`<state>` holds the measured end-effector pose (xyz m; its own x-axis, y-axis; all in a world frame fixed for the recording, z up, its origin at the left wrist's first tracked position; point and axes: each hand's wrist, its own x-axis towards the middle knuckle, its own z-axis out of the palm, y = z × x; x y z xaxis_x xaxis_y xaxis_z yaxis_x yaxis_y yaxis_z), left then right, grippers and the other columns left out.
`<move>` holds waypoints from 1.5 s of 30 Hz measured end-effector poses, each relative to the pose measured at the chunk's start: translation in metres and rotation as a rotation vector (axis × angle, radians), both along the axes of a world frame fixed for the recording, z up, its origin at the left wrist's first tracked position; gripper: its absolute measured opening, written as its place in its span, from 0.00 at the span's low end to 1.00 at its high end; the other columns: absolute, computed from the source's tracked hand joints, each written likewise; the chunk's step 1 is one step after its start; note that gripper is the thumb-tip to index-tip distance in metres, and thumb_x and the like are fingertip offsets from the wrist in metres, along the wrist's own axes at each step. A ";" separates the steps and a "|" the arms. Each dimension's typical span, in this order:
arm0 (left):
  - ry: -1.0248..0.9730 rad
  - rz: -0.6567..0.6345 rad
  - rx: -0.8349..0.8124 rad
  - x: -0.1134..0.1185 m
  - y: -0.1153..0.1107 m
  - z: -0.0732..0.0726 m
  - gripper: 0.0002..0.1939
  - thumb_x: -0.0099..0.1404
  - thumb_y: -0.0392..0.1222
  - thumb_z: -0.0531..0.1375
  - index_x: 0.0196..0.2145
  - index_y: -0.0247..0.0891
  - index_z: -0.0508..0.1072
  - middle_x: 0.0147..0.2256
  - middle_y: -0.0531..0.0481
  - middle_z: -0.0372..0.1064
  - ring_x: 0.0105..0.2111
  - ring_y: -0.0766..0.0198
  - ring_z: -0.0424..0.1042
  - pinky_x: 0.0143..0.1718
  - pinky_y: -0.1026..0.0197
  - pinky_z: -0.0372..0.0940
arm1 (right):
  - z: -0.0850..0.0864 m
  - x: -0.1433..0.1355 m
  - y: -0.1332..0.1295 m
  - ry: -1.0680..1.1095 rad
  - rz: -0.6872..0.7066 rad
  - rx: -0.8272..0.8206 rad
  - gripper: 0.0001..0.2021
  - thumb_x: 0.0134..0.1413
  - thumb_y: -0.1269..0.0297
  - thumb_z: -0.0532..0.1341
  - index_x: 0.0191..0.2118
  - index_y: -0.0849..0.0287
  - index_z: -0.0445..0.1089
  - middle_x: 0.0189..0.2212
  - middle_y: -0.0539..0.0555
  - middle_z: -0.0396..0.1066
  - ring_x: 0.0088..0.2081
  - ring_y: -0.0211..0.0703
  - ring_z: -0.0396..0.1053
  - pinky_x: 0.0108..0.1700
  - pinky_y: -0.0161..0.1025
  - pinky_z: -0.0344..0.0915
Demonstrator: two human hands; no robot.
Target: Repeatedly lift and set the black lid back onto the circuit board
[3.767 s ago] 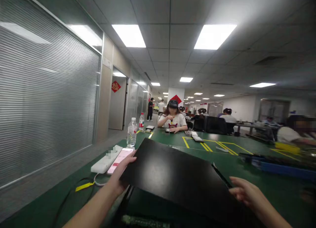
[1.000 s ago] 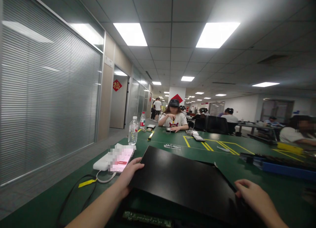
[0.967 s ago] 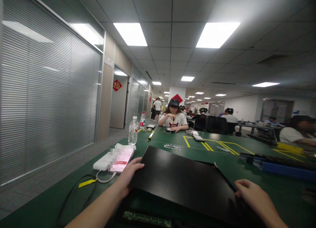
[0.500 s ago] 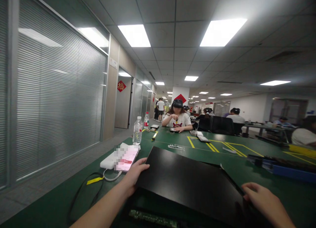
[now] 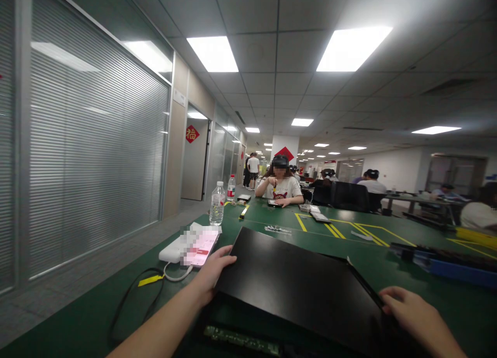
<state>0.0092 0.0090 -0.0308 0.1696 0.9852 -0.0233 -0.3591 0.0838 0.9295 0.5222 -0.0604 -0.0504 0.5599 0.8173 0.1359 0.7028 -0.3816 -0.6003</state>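
A large, flat black panel (image 5: pixel 295 280) lies tilted in front of me, with a smooth dull surface. My left hand (image 5: pixel 215 272) is closed on its left edge, thumb on the upper face. At the right edge, my right hand (image 5: pixel 402 301) pinches the panel between thumb and fingers. Below the panel's near edge, a strip of green circuit board (image 5: pixel 240 340) shows in a dark gap. Whatever lies under the panel's far part is hidden; a thin dark rim runs along its right side.
On the green table (image 5: pixel 89 324) to the left are a phone (image 5: pixel 202 247), a white power bank (image 5: pixel 171 252) with cable, a black strap with yellow tag (image 5: pixel 151 280), and a water bottle (image 5: pixel 217 205). A blue tray (image 5: pixel 462 272) stands right. A person (image 5: pixel 279 184) sits opposite.
Both hands keep the same hold on the black panel, which stays in place. The view has shifted very slightly.
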 end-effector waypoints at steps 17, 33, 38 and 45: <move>0.523 0.042 0.183 -0.012 0.005 -0.003 0.13 0.46 0.40 0.64 0.33 0.39 0.82 0.34 0.47 0.83 0.42 0.47 0.81 0.46 0.52 0.70 | -0.006 0.007 0.004 0.000 0.021 0.002 0.19 0.41 0.47 0.55 0.32 0.48 0.78 0.27 0.56 0.83 0.32 0.62 0.80 0.37 0.52 0.69; 0.969 0.114 0.254 -0.008 0.005 -0.005 0.06 0.49 0.30 0.61 0.23 0.41 0.75 0.25 0.55 0.73 0.35 0.56 0.75 0.37 0.60 0.63 | -0.009 0.008 0.004 0.027 0.015 0.004 0.18 0.44 0.48 0.57 0.34 0.50 0.79 0.27 0.56 0.83 0.26 0.56 0.77 0.34 0.49 0.70; 1.002 0.118 0.282 -0.008 0.005 -0.004 0.08 0.53 0.31 0.60 0.23 0.40 0.79 0.26 0.52 0.78 0.38 0.55 0.78 0.41 0.60 0.66 | -0.006 0.004 0.003 0.042 0.026 0.001 0.20 0.43 0.46 0.55 0.34 0.50 0.79 0.27 0.57 0.83 0.29 0.57 0.78 0.36 0.49 0.71; 1.000 0.100 0.297 -0.008 0.005 -0.005 0.08 0.54 0.33 0.61 0.22 0.40 0.79 0.28 0.49 0.81 0.39 0.52 0.80 0.44 0.58 0.69 | -0.001 -0.001 0.001 0.078 0.032 -0.001 0.22 0.40 0.44 0.54 0.33 0.50 0.78 0.27 0.57 0.83 0.27 0.56 0.76 0.35 0.49 0.69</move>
<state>0.0015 0.0139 -0.0357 0.1240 0.9827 0.1372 0.5914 -0.1842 0.7851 0.5208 -0.0597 -0.0517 0.5424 0.8350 0.0923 0.6656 -0.3601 -0.6537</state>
